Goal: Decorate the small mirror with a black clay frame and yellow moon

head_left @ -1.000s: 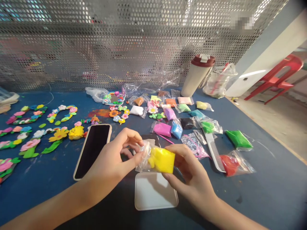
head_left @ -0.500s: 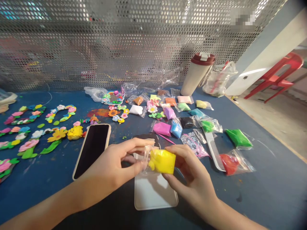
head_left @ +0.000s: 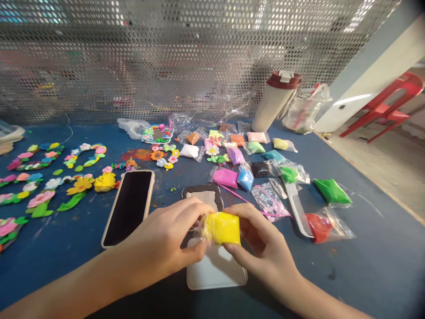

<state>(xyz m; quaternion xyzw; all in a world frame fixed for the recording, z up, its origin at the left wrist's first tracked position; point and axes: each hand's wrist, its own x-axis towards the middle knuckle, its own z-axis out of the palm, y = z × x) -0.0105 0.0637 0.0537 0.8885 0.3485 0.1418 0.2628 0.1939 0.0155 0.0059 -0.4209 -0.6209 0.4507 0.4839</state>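
My left hand (head_left: 162, 235) and my right hand (head_left: 262, 239) together hold a plastic bag of yellow modelling clay (head_left: 222, 228) above a white square tray (head_left: 215, 274). The left fingers pinch the bag's crumpled plastic end, and the right fingers wrap the clay's far side. Just behind my hands lies a pale piece with a dark rim (head_left: 202, 195), partly hidden by my left hand. A black-screened phone (head_left: 129, 208) in a beige case lies left of my left hand. A white comb (head_left: 297, 208) lies to the right.
The blue table (head_left: 365, 261) holds several bagged clays, including pink (head_left: 225, 177), blue (head_left: 245, 178), green (head_left: 332, 192) and red (head_left: 318, 227). Clay flowers (head_left: 41, 199) lie at left. A tumbler (head_left: 274, 102) stands before a perforated metal screen (head_left: 166, 57). A red chair (head_left: 388, 106) stands beyond the table's right edge.
My hands have drawn closer around the yellow clay bag, with the left fingers now folded over its plastic end. More of the dark-rimmed piece shows behind my hands.
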